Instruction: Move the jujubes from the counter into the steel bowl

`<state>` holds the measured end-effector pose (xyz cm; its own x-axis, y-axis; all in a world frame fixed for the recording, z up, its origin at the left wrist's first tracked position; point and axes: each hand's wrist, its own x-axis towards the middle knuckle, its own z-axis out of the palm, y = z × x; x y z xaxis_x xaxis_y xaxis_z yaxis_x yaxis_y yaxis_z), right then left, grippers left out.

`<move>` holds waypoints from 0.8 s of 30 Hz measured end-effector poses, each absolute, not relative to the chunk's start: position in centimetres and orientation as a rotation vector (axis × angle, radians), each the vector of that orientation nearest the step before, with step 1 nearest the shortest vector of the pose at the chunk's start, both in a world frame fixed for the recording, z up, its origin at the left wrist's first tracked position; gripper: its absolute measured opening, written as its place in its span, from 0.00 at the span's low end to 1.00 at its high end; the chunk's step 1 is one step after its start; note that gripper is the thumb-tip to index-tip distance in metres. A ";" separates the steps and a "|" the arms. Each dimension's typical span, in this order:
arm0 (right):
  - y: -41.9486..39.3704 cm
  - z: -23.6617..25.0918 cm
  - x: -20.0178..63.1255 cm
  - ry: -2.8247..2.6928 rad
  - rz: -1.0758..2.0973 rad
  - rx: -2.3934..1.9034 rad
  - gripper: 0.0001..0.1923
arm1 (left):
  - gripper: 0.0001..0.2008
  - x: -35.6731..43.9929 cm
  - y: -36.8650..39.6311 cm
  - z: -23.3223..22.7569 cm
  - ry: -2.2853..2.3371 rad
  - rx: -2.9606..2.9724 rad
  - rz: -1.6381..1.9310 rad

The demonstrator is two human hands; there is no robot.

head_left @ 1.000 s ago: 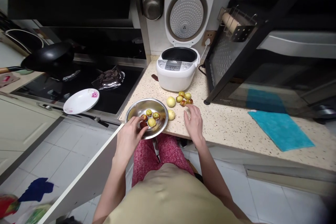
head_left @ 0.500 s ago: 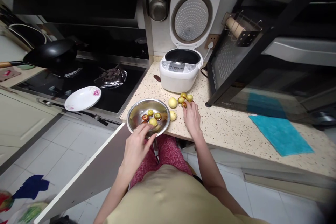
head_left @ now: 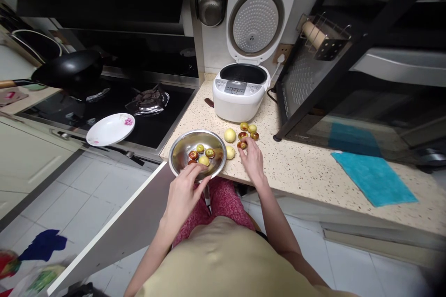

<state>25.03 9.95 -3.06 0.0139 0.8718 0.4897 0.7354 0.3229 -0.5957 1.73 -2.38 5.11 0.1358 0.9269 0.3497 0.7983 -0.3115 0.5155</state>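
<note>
My left hand (head_left: 184, 190) grips the near rim of a metal bowl (head_left: 174, 148), thumb outside and fingers over the edge. Several fruits lie in the bowl: a green and brown jujube (head_left: 209, 153), a reddish one, and a yellow fruit (head_left: 204, 161) close to my fingertips. To the right of the bowl, my right hand (head_left: 252, 162) has its fingertips closed on a brown jujube (head_left: 241, 145) at the counter. Beyond it sit several more green and brown jujubes (head_left: 243, 135). Two larger pale yellow round fruits (head_left: 230, 135) rest between the bowl and my right hand.
A white rice cooker (head_left: 239, 102) with its lid raised stands behind the fruit. An oven (head_left: 383, 102) and a blue cloth (head_left: 374, 178) are at the right. Leftward are a flowered plate (head_left: 108, 131), a gas burner (head_left: 149, 101) and a black wok (head_left: 68, 69).
My right hand has drawn slightly nearer to me and left, with a brown jujube now at its fingertips, apart from the cluster. The left hand stays on the bowl rim.
</note>
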 end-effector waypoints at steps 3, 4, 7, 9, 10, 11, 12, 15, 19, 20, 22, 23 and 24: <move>9.7 -2.5 24.9 -1.692 0.231 -1.418 0.12 | 0.08 1.4 -2.2 5.0 1.734 2.178 0.935; 9.5 -2.1 24.9 -1.674 0.242 -1.400 0.12 | 0.08 1.3 -2.1 5.0 1.752 2.168 0.940; 8.7 -0.3 24.4 -1.671 0.284 -1.297 0.11 | 0.07 0.8 -1.8 5.0 1.812 2.146 0.931; 8.1 1.1 23.6 -1.733 0.329 -1.189 0.10 | 0.07 0.5 -1.7 5.1 1.841 2.136 0.920; 7.8 1.7 23.2 -1.785 0.363 -1.140 0.10 | 0.07 0.4 -1.6 5.2 1.851 2.130 0.919; 7.6 2.3 22.7 -1.849 0.406 -1.101 0.10 | 0.07 0.3 -1.6 5.2 1.856 2.123 0.918; 7.4 2.8 22.2 -1.916 0.451 -1.074 0.10 | 0.07 0.3 -1.6 5.3 1.857 2.117 0.919; 7.4 3.6 20.6 -2.112 0.544 -1.065 0.13 | 0.07 0.2 -1.6 5.3 1.845 2.120 0.927; 7.8 4.1 18.8 -2.288 0.526 -1.164 0.16 | 0.07 0.2 -1.8 5.2 1.840 2.128 0.955; 8.0 4.3 18.5 -2.321 0.529 -1.192 0.16 | 0.07 0.2 -1.8 5.2 1.841 2.127 0.958; 8.1 4.6 17.9 -2.380 0.546 -1.244 0.17 | 0.07 0.2 -1.9 5.2 1.848 2.125 0.962; 8.2 4.8 17.7 -2.407 0.554 -1.268 0.17 | 0.07 0.2 -1.9 5.2 1.855 2.123 0.961; 8.2 5.0 17.5 -2.434 0.559 -1.291 0.17 | 0.07 0.2 -1.9 5.2 1.863 2.121 0.958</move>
